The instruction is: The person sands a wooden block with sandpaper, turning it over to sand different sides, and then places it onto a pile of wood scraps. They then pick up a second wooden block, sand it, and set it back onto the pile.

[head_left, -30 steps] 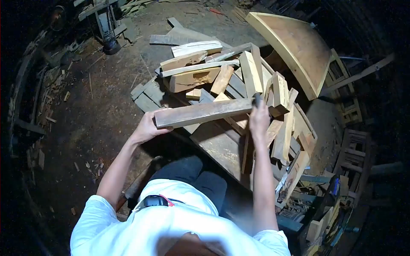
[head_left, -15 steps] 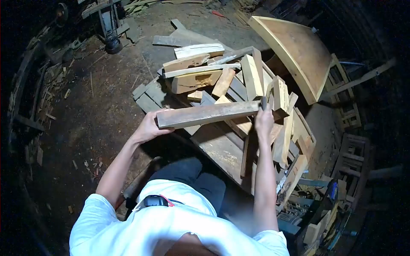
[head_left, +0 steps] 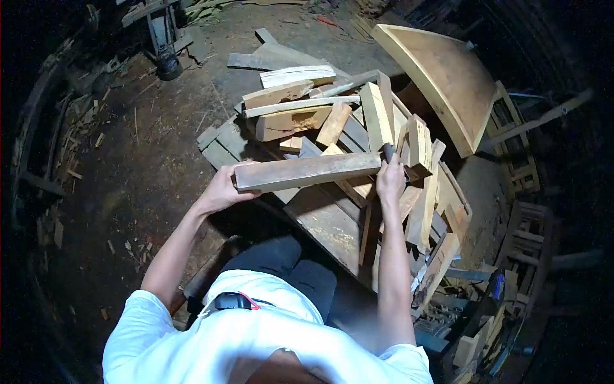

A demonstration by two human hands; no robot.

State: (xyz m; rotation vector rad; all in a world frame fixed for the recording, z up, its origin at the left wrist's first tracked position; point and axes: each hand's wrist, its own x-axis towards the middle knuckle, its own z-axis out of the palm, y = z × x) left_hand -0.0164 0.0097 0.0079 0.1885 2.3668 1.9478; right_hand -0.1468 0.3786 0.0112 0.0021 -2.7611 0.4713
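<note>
Leaning leftward over the far end of the wooden beam (head_left: 307, 171), the dark object (head_left: 388, 152) in the right hand (head_left: 391, 182) had tipped from the more upright pose of half a second earlier. The beam itself had barely shifted, so I judged its hold steady. From the head view, I saw it level between the hands, above the near side of the heaped offcuts. The left hand (head_left: 220, 192) was grasping its near-left end. The right hand was clenched round the dark object beside the other end; whether its fingers also gripped the beam, I couldn't tell, nor could I make out what the object was.

Just right of the right hand stood a thick block (head_left: 420, 144), and beyond it a pale plank (head_left: 377, 115) sloped up from the heap. Both looked to me like the closest obstructions to that hand. Below the beam, between the hands, lay a flat board (head_left: 329, 221). Farther off, past the right hand, a large rimmed panel (head_left: 441, 77) leaned over, with a slatted frame (head_left: 511, 141) behind. A split pale timber (head_left: 297, 76) lay beyond the beam, well clear of both hands.
</note>
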